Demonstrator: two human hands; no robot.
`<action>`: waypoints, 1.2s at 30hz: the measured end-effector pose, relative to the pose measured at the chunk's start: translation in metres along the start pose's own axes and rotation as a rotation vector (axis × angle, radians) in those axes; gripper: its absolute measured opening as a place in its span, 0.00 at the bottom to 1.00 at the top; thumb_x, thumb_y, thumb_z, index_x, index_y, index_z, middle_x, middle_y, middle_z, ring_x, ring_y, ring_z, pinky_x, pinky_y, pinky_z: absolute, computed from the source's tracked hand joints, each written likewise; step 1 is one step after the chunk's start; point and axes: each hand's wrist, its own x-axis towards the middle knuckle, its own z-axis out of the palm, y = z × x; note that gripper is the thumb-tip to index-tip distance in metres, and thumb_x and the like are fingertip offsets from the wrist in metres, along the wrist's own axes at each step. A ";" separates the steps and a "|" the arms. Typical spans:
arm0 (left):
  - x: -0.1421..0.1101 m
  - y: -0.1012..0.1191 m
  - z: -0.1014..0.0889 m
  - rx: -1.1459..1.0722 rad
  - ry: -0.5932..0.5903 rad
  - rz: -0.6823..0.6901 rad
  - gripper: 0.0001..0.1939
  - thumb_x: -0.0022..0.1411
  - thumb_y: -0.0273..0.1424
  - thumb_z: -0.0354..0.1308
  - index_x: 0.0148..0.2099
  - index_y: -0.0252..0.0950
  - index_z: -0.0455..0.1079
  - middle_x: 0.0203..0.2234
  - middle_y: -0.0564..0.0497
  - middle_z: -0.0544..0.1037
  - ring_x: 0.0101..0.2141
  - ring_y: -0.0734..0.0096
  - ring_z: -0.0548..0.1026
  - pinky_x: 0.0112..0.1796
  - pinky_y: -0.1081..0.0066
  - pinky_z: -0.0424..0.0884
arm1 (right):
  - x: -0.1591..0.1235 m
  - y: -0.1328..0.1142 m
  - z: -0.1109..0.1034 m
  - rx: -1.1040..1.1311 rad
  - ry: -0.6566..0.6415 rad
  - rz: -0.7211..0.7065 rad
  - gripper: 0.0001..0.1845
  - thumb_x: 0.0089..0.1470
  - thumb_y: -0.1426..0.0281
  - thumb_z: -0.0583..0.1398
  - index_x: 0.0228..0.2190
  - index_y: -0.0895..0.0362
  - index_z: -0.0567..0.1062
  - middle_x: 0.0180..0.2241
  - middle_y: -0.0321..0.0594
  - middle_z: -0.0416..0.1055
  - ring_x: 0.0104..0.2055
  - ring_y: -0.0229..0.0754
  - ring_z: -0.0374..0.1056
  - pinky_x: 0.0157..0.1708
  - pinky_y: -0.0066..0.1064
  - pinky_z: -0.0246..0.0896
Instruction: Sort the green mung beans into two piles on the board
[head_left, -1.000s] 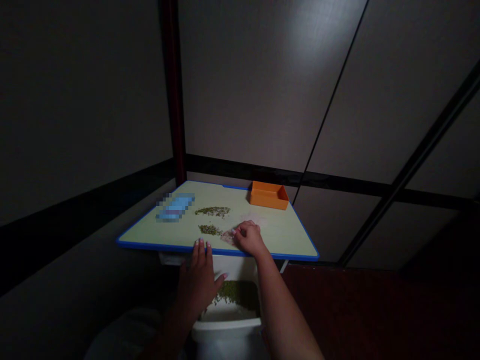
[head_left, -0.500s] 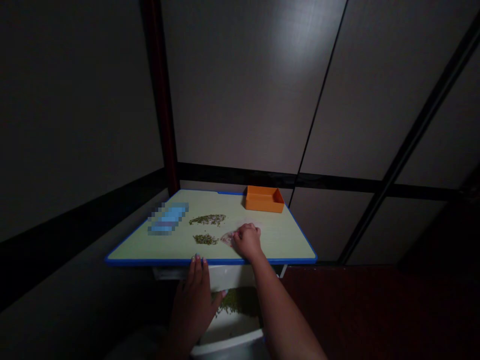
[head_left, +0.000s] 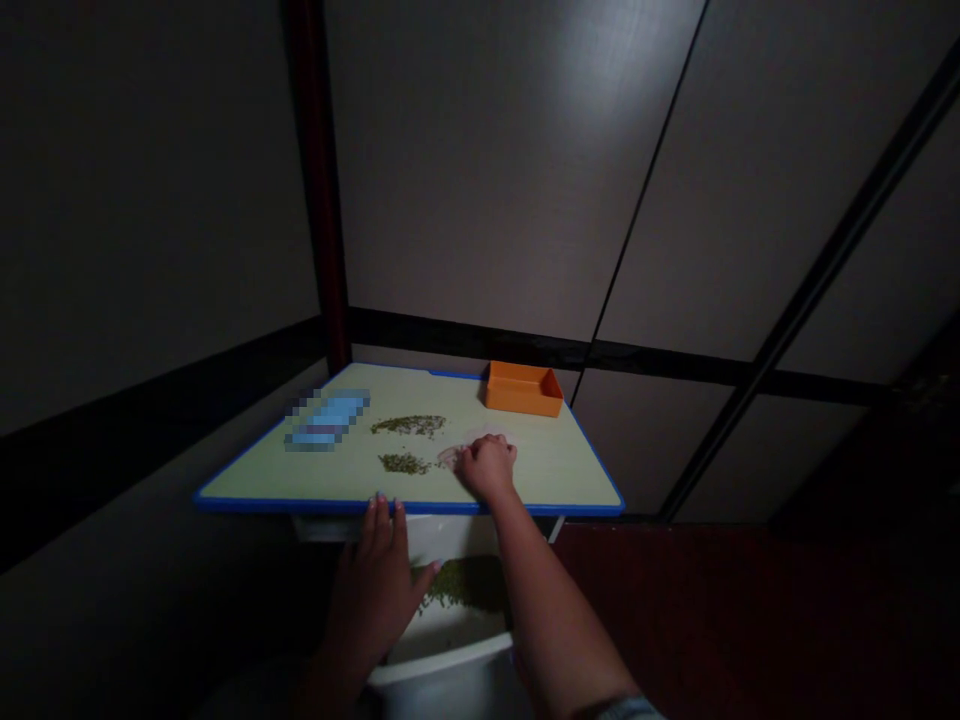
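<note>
My right hand (head_left: 489,466) rests curled on the pale green tabletop (head_left: 555,468), to the right of two small patches of green, seed-like bits. Its fingers are closed, and what they hold, if anything, is hidden. Beside its knuckles lies a faint pinkish patch (head_left: 448,457), too dim to identify. The nearer patch of green bits (head_left: 403,463) is left of this hand, and the farther patch (head_left: 409,425) lies behind it. My left hand (head_left: 382,565) is open, fingers stretched to the table's blue front edge, thumb apart over a white drawer (head_left: 450,655).
Inside the drawer, below the tabletop, is a heap of green bits (head_left: 465,585). An orange open box (head_left: 523,390) stands at the table's back right. A blurred-out blue item (head_left: 328,420) lies on the left. Panelled walls (head_left: 480,200) border the table behind and on the left.
The whole view has shifted slightly, so the table sits a little higher and more to the left. Both hands keep nearly the same places relative to the table.
</note>
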 end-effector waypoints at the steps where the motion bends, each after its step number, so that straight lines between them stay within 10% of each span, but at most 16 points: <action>1: 0.000 0.000 -0.001 -0.003 -0.005 -0.004 0.39 0.57 0.43 0.47 0.65 0.23 0.49 0.66 0.32 0.46 0.66 0.49 0.45 0.55 0.50 0.58 | 0.001 -0.003 0.001 -0.004 -0.009 -0.023 0.16 0.57 0.65 0.54 0.33 0.61 0.79 0.42 0.54 0.73 0.50 0.53 0.59 0.47 0.43 0.47; 22: 0.000 -0.003 0.001 -0.050 0.017 -0.040 0.42 0.55 0.43 0.51 0.64 0.20 0.49 0.65 0.30 0.47 0.66 0.49 0.45 0.56 0.56 0.59 | -0.010 0.013 0.001 0.162 -0.001 -0.189 0.09 0.55 0.67 0.58 0.29 0.57 0.77 0.39 0.43 0.73 0.47 0.46 0.59 0.45 0.36 0.49; 36: -0.002 -0.010 0.006 -0.068 0.029 -0.004 0.42 0.56 0.44 0.48 0.65 0.20 0.48 0.66 0.31 0.46 0.66 0.51 0.43 0.54 0.58 0.63 | -0.012 0.011 -0.011 0.023 0.134 0.076 0.14 0.58 0.67 0.53 0.34 0.59 0.77 0.43 0.50 0.73 0.50 0.52 0.60 0.45 0.40 0.50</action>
